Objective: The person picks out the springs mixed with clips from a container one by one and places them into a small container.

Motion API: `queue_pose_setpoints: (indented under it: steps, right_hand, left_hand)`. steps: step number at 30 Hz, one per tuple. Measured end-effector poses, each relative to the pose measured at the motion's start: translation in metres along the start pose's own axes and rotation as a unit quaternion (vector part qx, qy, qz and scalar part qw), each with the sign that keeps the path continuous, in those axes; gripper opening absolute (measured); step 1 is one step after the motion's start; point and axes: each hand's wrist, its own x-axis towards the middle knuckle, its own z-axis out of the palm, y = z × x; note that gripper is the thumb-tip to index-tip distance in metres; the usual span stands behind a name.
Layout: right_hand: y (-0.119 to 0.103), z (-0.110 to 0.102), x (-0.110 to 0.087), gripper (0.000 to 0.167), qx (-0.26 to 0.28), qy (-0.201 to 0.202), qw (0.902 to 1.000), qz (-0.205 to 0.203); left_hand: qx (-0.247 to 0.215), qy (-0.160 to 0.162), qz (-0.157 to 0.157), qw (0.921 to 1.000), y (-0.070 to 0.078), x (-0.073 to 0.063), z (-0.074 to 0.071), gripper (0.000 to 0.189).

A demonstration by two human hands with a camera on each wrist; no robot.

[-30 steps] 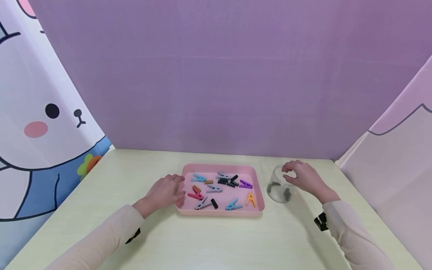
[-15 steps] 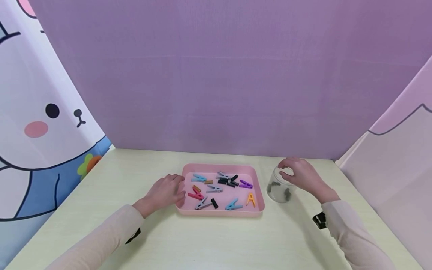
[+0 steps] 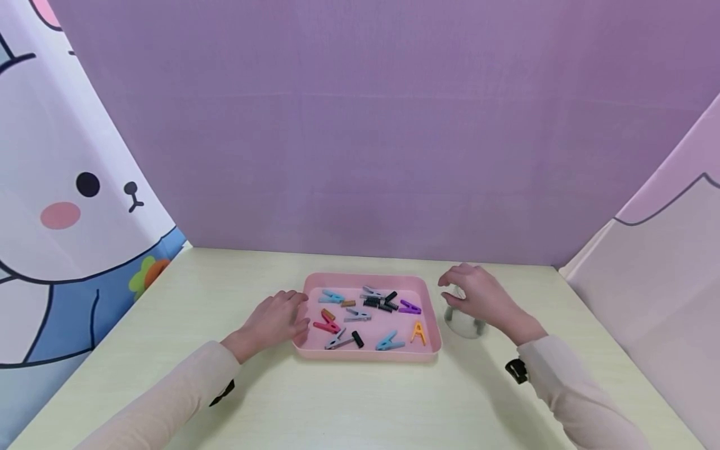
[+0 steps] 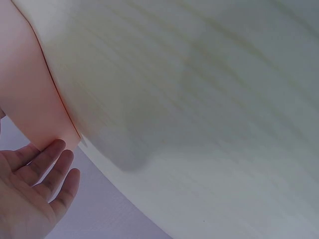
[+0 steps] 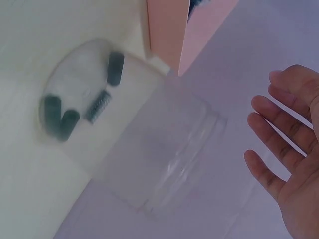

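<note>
My left hand (image 3: 272,323) rests at the left rim of a pink tray (image 3: 371,355), its fingers loosely bent against the edge. In the left wrist view, fingertips (image 4: 60,144) lie against the tray's outer wall. Inside the tray are a red clip (image 3: 326,323), a purple clip (image 3: 410,307), a yellow clip (image 3: 418,333), several light blue and grey clips, and small black and brown cylinders. My right hand (image 3: 478,297) hovers over a clear jar (image 5: 164,144), thumb and fingers apart with nothing between them. Several dark short cylinders (image 5: 115,68) lie at the jar's bottom.
The pale wooden table (image 3: 360,406) carries the tray and jar, with the jar just right of the tray. A purple cloth backdrop (image 3: 360,125) stands behind the table. Printed cloths hang at both sides, the left one with a cartoon animal (image 3: 67,156).
My right hand has moved left across the jar's mouth toward the tray, now covering much of the jar in the head view. My left hand, tray and clips stay in place.
</note>
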Motion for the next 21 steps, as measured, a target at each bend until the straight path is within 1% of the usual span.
queue_pose_setpoints:
  steps: [6, 13, 21]
  right_hand:
    - [-0.014, 0.01, 0.004, 0.018, -0.001, -0.031, 0.9995, -0.01]
    - [-0.026, 0.023, 0.007, 0.017, 0.016, -0.063, 0.9978, -0.006]
    - [-0.035, 0.043, 0.012, 0.019, 0.014, -0.075, 0.9961, -0.044]
  left_hand:
    - [0.0, 0.001, 0.002, 1.0, 0.0, 0.0, 0.0, 0.051]
    - [-0.002, 0.007, 0.007, 0.9999, 0.0, -0.001, 0.001, 0.05]
    - [0.0, 0.006, 0.005, 1.0, 0.001, -0.001, 0.0, 0.049]
